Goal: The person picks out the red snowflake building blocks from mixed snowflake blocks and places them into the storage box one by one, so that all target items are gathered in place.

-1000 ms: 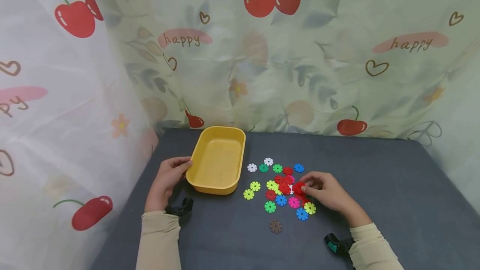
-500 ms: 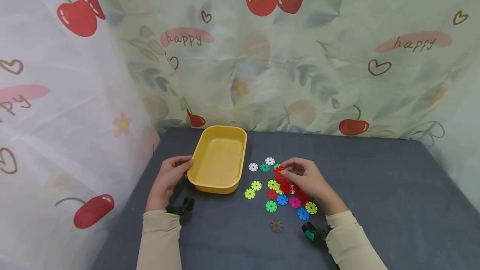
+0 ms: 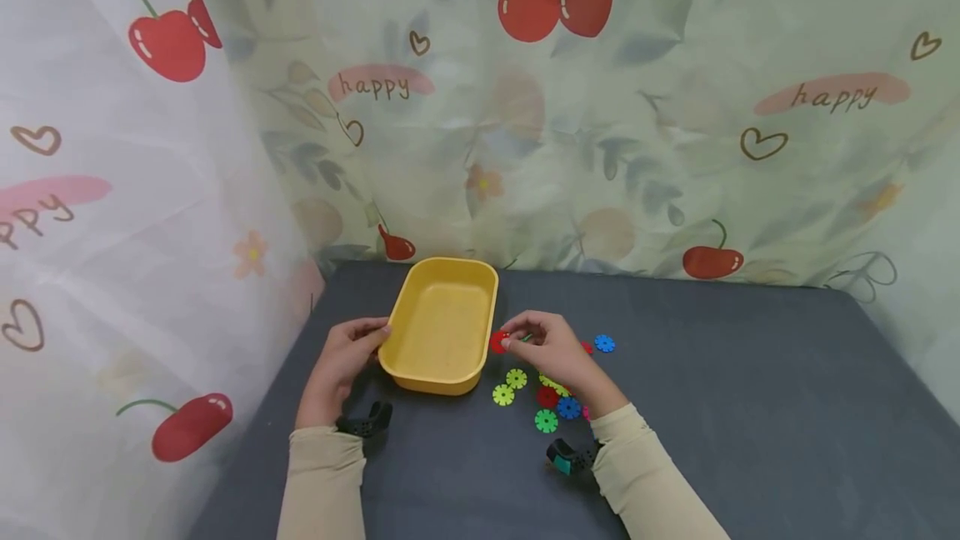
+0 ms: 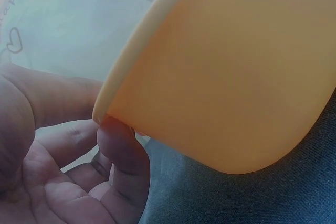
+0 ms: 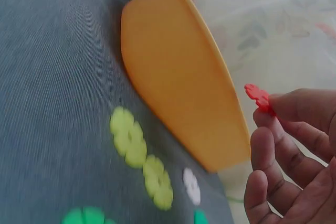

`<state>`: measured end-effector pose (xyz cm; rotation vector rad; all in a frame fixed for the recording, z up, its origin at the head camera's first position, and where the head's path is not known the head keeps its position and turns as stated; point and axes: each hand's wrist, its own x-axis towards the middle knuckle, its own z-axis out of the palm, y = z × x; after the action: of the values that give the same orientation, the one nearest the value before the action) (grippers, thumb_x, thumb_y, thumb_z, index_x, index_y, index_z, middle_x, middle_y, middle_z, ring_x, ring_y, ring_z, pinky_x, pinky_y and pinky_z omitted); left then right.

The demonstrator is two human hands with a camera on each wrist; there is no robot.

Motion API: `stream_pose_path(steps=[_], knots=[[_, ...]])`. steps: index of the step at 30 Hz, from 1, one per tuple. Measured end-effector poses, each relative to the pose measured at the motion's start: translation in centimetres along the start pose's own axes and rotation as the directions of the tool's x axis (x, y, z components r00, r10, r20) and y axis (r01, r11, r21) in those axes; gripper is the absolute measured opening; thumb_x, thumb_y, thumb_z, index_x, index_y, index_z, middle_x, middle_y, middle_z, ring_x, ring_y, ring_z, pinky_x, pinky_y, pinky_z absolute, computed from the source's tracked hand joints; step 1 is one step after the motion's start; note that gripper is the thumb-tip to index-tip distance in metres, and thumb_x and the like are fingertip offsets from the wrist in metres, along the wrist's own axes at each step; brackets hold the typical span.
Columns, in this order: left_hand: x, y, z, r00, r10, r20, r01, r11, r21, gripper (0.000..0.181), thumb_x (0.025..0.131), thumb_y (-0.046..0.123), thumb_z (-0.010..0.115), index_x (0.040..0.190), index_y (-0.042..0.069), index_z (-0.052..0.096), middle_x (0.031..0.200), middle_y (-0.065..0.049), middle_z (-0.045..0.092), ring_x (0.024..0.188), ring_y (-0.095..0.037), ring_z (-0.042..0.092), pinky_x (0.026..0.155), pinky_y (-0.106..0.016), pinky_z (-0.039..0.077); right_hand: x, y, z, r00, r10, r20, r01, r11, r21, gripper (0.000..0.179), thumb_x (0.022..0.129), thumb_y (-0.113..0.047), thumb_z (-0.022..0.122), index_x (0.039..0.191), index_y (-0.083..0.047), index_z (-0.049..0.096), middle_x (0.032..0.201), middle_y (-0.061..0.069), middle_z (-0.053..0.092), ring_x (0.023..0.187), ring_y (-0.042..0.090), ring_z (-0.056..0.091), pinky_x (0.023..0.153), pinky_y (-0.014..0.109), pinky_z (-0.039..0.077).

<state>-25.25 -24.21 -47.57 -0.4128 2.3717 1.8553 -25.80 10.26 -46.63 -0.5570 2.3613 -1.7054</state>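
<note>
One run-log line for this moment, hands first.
left hand: pinches rim of yellow tray | right hand: pinches red disc, raised beside tray | other discs: on dark tabletop, outside tray

Soft, fairly even light fills this corner, falling palest on the left curtain (image 3: 176,273) and duller on the back curtain (image 3: 442,127), with only faint, soft-edged shadows on the dark tablecloth (image 3: 750,382). Up close, the left wrist view has a milky haze over its pale background, and the left hand (image 4: 68,142) looks dim against it. The right wrist view leaves the yellow discs (image 5: 158,182) blurred.
</note>
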Motion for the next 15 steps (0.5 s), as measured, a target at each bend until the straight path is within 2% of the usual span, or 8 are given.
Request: stream_pose_path(steps=[3,6,10,15], knots=[[-0.1,0.0,0.0,1.000,0.005,0.001,-0.005,1.000,-0.002,0.041,0.106,0.027,0.066,0.142,0.006,0.066,0.138,-0.018,0.066,0.115,-0.027,0.065,0.083,-0.027,0.055,0.8,-0.6,1.0,1.000,-0.020,0.003,0.020,1.000,-0.021,0.019,0.101,-0.014,0.072,0.117,-0.007,0.075,0.105,0.013,0.075,0.091,0.039,0.071,0.077,0.034,0.057],[-0.1,0.1,-0.1,1.000,0.009,0.001,-0.009,1.000,0.001,0.041,0.106,0.027,0.067,0.141,0.006,0.067,0.139,-0.018,0.066,0.114,-0.026,0.064,0.084,-0.028,0.054,1.4,-1.1,1.9,0.999,-0.032,0.013,0.032,0.999,-0.034,0.019,0.100,-0.014,0.073,0.117,-0.007,0.075,0.105,0.013,0.076,0.090,0.039,0.071,0.075,0.029,0.056],[-0.2,0.1,-0.1,1.000,0.014,0.006,-0.014,1.000,0.003,0.042,0.106,0.029,0.067,0.141,0.006,0.067,0.139,-0.017,0.065,0.113,-0.026,0.064,0.085,-0.028,0.054,1.9,-1.6,2.7,0.999,-0.042,0.031,0.043,0.998,-0.042,0.020,0.100,-0.016,0.073,0.117,-0.006,0.075,0.104,0.012,0.077,0.090,0.039,0.070,0.074,0.029,0.056],[-0.2,0.0,-0.2,1.000,0.010,0.010,-0.010,1.000,-0.002,0.042,0.106,0.029,0.067,0.141,0.006,0.067,0.139,-0.017,0.065,0.114,-0.027,0.063,0.087,-0.030,0.054,1.9,-1.9,3.1,0.998,-0.057,0.040,0.060,0.996,-0.066,0.024,0.100,-0.020,0.073,0.118,-0.004,0.075,0.102,0.010,0.075,0.082,0.022,0.067,0.071,0.031,0.055]])
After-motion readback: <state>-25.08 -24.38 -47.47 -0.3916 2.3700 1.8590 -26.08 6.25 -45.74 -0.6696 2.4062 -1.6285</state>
